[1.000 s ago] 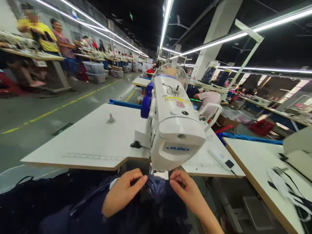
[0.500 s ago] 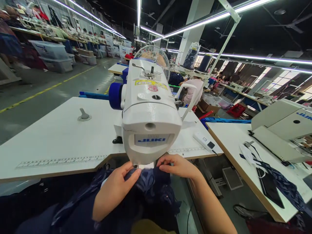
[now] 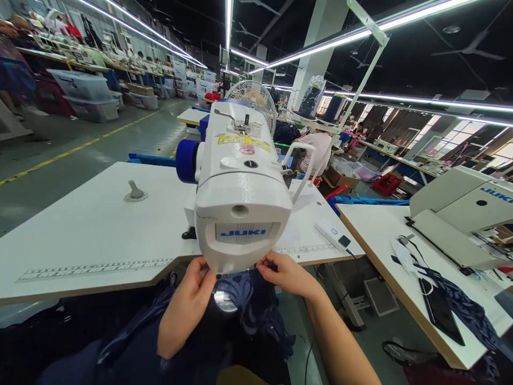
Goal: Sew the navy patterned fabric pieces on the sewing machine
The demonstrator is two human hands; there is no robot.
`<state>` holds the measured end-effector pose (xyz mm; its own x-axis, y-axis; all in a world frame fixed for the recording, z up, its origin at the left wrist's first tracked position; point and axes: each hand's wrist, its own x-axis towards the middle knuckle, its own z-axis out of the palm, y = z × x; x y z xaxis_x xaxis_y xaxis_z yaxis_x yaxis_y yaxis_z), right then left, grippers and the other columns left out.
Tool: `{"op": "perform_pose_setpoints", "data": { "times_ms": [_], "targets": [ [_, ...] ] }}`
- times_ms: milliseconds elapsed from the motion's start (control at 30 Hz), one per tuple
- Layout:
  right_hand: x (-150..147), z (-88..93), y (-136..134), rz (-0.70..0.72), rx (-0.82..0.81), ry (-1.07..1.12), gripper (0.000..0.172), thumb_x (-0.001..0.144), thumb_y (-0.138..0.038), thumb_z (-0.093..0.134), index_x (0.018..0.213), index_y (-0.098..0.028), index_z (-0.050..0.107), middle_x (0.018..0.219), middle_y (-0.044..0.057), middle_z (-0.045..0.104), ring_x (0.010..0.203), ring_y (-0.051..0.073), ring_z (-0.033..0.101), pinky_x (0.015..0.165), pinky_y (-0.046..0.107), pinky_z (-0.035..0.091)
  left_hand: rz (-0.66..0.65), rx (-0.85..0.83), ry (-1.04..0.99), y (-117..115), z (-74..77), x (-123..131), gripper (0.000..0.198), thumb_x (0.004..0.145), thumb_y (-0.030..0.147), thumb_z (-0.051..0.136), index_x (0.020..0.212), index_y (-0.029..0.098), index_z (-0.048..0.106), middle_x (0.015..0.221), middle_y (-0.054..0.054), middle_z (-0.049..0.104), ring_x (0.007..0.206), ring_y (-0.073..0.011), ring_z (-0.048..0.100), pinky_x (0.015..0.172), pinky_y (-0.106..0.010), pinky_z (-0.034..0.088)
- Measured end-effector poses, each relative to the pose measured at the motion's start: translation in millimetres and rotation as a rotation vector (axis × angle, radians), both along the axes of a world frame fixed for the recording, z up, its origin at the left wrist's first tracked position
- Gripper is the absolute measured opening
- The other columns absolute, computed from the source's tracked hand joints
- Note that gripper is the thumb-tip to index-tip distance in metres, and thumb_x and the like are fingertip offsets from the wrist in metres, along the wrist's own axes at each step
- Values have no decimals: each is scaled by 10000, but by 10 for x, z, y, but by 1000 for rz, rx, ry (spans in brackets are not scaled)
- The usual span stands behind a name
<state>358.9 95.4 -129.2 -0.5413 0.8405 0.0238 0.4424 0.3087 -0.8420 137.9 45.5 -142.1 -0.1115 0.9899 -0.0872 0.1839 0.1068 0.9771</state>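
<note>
In the head view a white sewing machine (image 3: 244,192) stands before me, its head hiding the needle area. Navy patterned fabric (image 3: 240,291) hangs from beneath that head and drapes down over my lap. My left hand (image 3: 186,305) is closed, thumb and fingers pinching the fabric at the left of the machine head. On the right side, my right hand (image 3: 286,272) pinches the fabric's edge close to the machine, thumb against forefinger. A shiny round metal piece (image 3: 225,301) shows between my left hand and the hanging fabric.
A ruler strip (image 3: 96,269) runs along the white table's (image 3: 92,224) front edge. A grey tool (image 3: 135,191) lies at left, a white control box (image 3: 333,234) at right. Another sewing machine (image 3: 465,214) and a black phone-like slab (image 3: 441,310) occupy the neighbouring table. A person (image 3: 316,152) sits beyond.
My left hand has moved up to the machine head, its fingers closing together. The fabric has shifted up over the white plate, and the shiny round piece has come into view.
</note>
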Motion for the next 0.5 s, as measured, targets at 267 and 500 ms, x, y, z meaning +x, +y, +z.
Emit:
{"op": "perform_pose_setpoints", "data": {
  "times_ms": [267,500],
  "targets": [
    [116,-116,705,-226,261,-191,231,914,-208,417,990,-165,631,1030,59,658,943,179,582,828,293,446,-170,-30,-175,-5,-102,-47,559,799,552,591,1230,235,430,1359,-75,490,1287,-216,428,1082,-311,350],
    [-56,-434,1345,-237,270,-409,50,828,-186,624,860,-163,655,930,55,676,917,205,605,856,367,467,-192,-81,29,32,-163,-120,558,760,642,567,1109,209,524,1218,-79,609,1155,-254,547,1027,-310,407]
  ]
}}
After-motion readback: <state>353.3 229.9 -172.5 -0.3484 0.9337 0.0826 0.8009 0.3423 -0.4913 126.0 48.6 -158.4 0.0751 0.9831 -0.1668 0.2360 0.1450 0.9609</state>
